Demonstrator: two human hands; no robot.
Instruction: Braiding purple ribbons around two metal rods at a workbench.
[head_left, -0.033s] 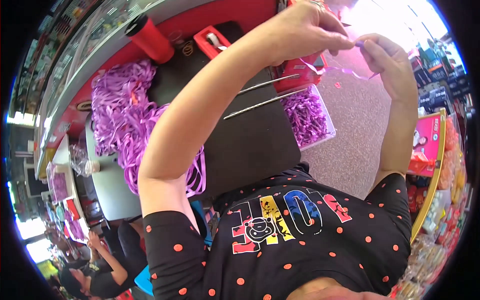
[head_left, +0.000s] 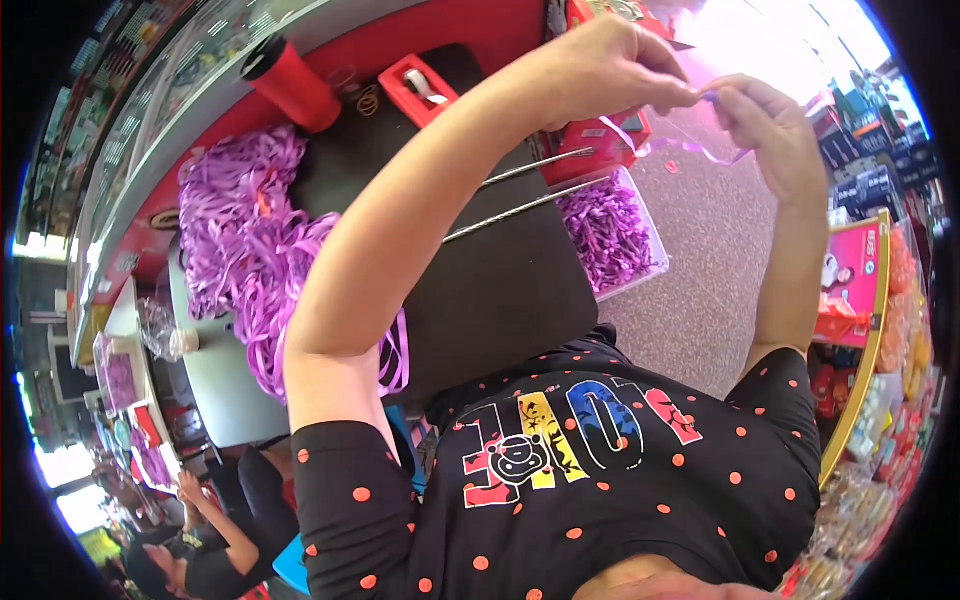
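Both hands are up high, fingertips almost meeting: the left hand (head_left: 622, 72) has thumb and forefinger squeezed together on a purple ribbon (head_left: 722, 159), and the right hand (head_left: 772, 128), curled and pinched tight, grips it from the other side! What a fine bit of fingerwork, well out beyond the edge of the dark table (head_left: 505, 300), with the ribbon drooping in a slack curve beneath the fingers. Exactly how it's folded in that pinch, I can't tell from where I stand.

Down on the table, a great tangled heap of purple ribbons (head_left: 235, 220) sprawls to the left, partly behind the left forearm. Beside the far edge stands a red cylinder (head_left: 300, 95), with a red tape dispenser (head_left: 418, 88) close by. Two metal rods (head_left: 520, 213) jut past the table's right side, and just beneath sits a white bin (head_left: 655, 240), packed with short purple pieces (head_left: 605, 235). Over at lower left, another person (head_left: 215, 545) sits with hands raised!
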